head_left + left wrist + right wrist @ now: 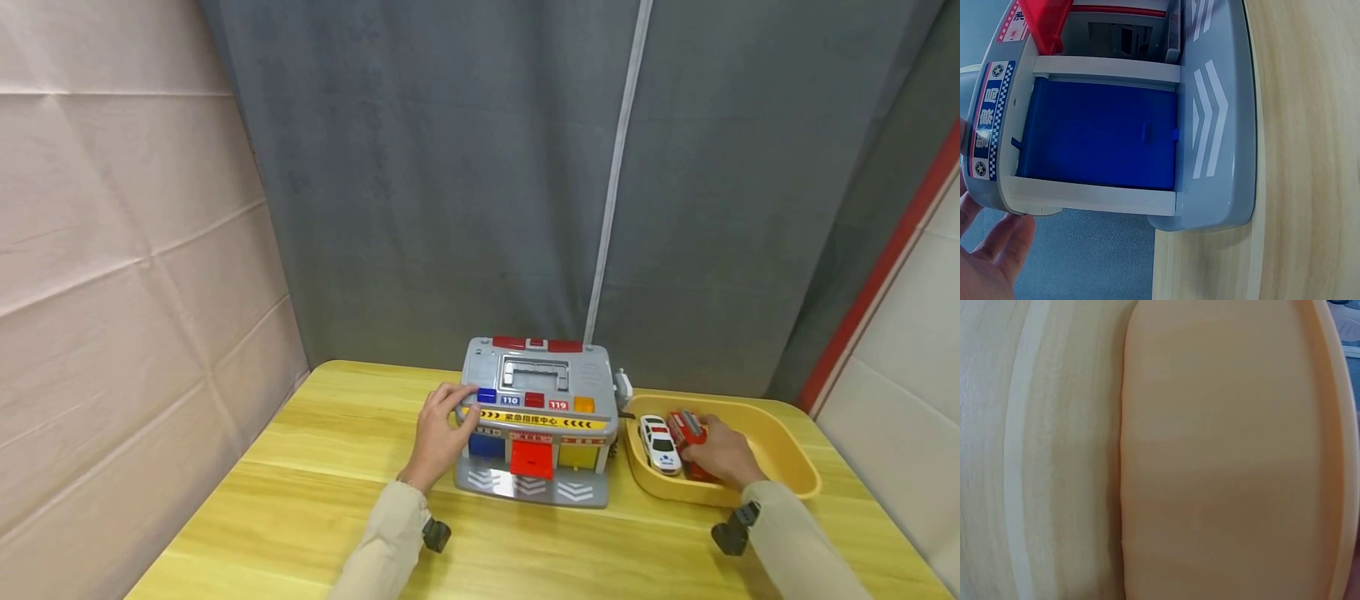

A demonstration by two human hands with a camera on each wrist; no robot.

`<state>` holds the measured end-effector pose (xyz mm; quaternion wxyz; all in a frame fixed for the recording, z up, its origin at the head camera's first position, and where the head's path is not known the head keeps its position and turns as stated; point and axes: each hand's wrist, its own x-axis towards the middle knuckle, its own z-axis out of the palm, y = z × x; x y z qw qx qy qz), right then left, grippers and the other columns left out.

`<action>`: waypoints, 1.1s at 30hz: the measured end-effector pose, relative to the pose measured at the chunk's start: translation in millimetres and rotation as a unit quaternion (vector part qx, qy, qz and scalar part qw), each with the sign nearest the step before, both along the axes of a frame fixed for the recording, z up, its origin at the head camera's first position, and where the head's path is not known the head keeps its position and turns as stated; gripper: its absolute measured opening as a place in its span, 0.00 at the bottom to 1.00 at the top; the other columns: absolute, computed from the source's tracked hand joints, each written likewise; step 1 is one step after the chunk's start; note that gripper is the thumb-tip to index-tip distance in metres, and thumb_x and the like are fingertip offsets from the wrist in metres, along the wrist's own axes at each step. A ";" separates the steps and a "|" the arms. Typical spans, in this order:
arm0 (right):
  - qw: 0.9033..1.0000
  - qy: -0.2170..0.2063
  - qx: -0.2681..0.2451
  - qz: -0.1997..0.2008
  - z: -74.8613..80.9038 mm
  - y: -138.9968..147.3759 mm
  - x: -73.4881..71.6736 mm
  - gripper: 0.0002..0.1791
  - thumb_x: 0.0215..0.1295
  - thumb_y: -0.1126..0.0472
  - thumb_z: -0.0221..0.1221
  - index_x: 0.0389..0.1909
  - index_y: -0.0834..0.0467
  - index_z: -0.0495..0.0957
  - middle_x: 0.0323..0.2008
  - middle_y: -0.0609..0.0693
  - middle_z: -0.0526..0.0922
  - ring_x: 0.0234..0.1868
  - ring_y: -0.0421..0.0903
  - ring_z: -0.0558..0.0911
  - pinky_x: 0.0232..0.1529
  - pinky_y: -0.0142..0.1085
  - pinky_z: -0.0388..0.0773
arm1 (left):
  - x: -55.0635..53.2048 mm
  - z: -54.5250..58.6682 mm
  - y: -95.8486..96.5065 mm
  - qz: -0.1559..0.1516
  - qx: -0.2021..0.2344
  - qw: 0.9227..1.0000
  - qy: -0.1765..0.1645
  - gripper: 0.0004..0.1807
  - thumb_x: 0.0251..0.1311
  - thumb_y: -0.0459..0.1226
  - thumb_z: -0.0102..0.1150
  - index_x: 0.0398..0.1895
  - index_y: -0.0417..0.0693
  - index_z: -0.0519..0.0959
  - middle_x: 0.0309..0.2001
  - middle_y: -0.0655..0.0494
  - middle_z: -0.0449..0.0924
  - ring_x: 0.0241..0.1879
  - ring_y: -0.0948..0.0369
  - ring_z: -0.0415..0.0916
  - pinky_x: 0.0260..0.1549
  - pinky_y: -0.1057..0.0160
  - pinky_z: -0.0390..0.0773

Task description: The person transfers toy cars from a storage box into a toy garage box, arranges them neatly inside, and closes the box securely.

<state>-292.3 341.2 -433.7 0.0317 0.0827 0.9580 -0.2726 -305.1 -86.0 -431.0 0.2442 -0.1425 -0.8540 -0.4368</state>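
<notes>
A grey toy emergency station (536, 417) stands on the table, with blue and yellow garage doors at its sides. Its middle red door (532, 459) is swung outward, and the left wrist view shows the hollow behind it beside the shut blue door (1097, 134). My left hand (441, 433) holds the roof's front left corner between thumb and fingers, close to a blue button (487, 395). In the yellow tray (795, 467), my right hand (723, 452) grips a red toy fire truck (684, 427), partly covering it. A white toy police car (660, 444) lies beside the truck.
The tray stands right of the station on the wooden table (300, 492). In the right wrist view the tray's outer wall (1229, 437) blocks sight of the right hand's hold. A grey curtain (450, 183) hangs behind the table.
</notes>
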 end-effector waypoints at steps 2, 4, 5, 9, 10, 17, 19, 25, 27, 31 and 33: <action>1.000 0.003 0.003 -0.001 0.3 0.6 0.0 0.45 0.54 0.58 0.64 0.66 0.78 0.56 0.53 0.78 0.73 0.48 0.68 0.77 0.52 0.59 0.77 | 0.2 0.1 0.1 0.001 0.000 1.000 0.001 0.17 0.64 0.41 0.62 0.55 0.51 0.84 0.51 0.55 0.81 0.53 0.56 0.74 0.54 0.52 0.74; 1.000 0.006 0.007 -0.001 -0.2 1.8 -0.4 0.44 0.53 0.59 0.64 0.66 0.78 0.57 0.52 0.77 0.74 0.46 0.66 0.77 0.50 0.57 0.78 | 0.2 0.1 0.3 0.002 0.000 1.000 0.001 0.17 0.64 0.41 0.62 0.55 0.51 0.84 0.51 0.55 0.81 0.53 0.56 0.74 0.54 0.52 0.74; 1.000 0.007 0.009 -0.001 -0.4 2.2 -0.6 0.43 0.53 0.59 0.64 0.65 0.78 0.58 0.52 0.77 0.75 0.45 0.66 0.77 0.49 0.56 0.78 | 0.3 0.2 0.3 0.002 0.000 1.000 -0.001 0.17 0.64 0.41 0.62 0.55 0.51 0.84 0.51 0.55 0.81 0.53 0.56 0.74 0.55 0.52 0.74; 1.000 0.009 0.012 0.004 -1.0 3.9 -1.3 0.43 0.53 0.59 0.63 0.64 0.78 0.58 0.50 0.77 0.75 0.44 0.65 0.77 0.47 0.54 0.78 | 0.3 0.3 0.4 0.001 0.005 1.000 -0.014 0.17 0.64 0.41 0.62 0.55 0.52 0.83 0.52 0.54 0.81 0.54 0.56 0.74 0.56 0.52 0.73; 1.000 0.008 0.011 0.003 -0.6 3.8 -0.9 0.43 0.54 0.59 0.63 0.64 0.79 0.58 0.50 0.77 0.75 0.44 0.65 0.77 0.48 0.54 0.78 | 0.5 0.4 0.5 0.001 0.005 1.000 -0.014 0.17 0.64 0.41 0.62 0.55 0.52 0.83 0.52 0.54 0.81 0.54 0.56 0.74 0.56 0.52 0.73; 1.000 -0.019 -0.010 -0.009 3.2 2.9 -1.0 0.45 0.61 0.54 0.59 0.68 0.79 0.51 0.56 0.79 0.70 0.50 0.67 0.75 0.56 0.60 0.76 | 1.4 -0.1 0.3 -0.002 0.003 1.000 -0.004 0.17 0.64 0.41 0.62 0.55 0.51 0.83 0.52 0.54 0.81 0.54 0.55 0.74 0.55 0.51 0.73; 0.999 -0.025 -0.022 -0.014 4.9 3.0 -1.5 0.46 0.63 0.53 0.57 0.69 0.78 0.48 0.58 0.80 0.67 0.52 0.69 0.74 0.58 0.61 0.74 | 1.3 -0.2 0.2 -0.002 0.004 1.000 -0.005 0.17 0.65 0.41 0.61 0.56 0.51 0.83 0.52 0.54 0.81 0.54 0.55 0.74 0.55 0.51 0.73; 0.998 -0.039 -0.051 -0.017 5.3 3.2 -1.2 0.47 0.64 0.54 0.56 0.70 0.79 0.43 0.59 0.81 0.64 0.54 0.70 0.72 0.59 0.61 0.74 | 1.1 0.0 -0.5 -0.003 0.005 1.000 -0.006 0.17 0.65 0.41 0.61 0.56 0.51 0.83 0.52 0.54 0.80 0.54 0.55 0.73 0.56 0.51 0.73; 0.997 -0.043 -0.066 -0.020 5.0 3.2 -0.8 0.48 0.63 0.54 0.58 0.71 0.78 0.42 0.60 0.81 0.63 0.55 0.70 0.71 0.59 0.61 0.74 | 1.2 0.0 -0.7 -0.004 0.007 1.000 -0.005 0.17 0.65 0.41 0.61 0.56 0.51 0.83 0.52 0.54 0.81 0.54 0.55 0.74 0.56 0.51 0.73; 0.993 -0.051 -0.106 -0.031 5.5 4.1 -1.1 0.51 0.63 0.53 0.60 0.72 0.76 0.42 0.62 0.79 0.60 0.57 0.71 0.69 0.63 0.62 0.72 | 1.8 0.1 -0.4 -0.003 0.003 1.000 0.005 0.17 0.65 0.41 0.61 0.56 0.51 0.83 0.51 0.54 0.81 0.53 0.56 0.74 0.54 0.51 0.73; 0.988 -0.055 -0.139 -0.038 5.5 4.7 -1.1 0.52 0.64 0.52 0.62 0.72 0.76 0.41 0.63 0.79 0.59 0.59 0.71 0.68 0.64 0.61 0.72 | 2.1 0.2 -0.3 -0.003 0.003 1.000 0.004 0.17 0.65 0.41 0.61 0.56 0.52 0.83 0.52 0.55 0.81 0.53 0.56 0.74 0.54 0.52 0.73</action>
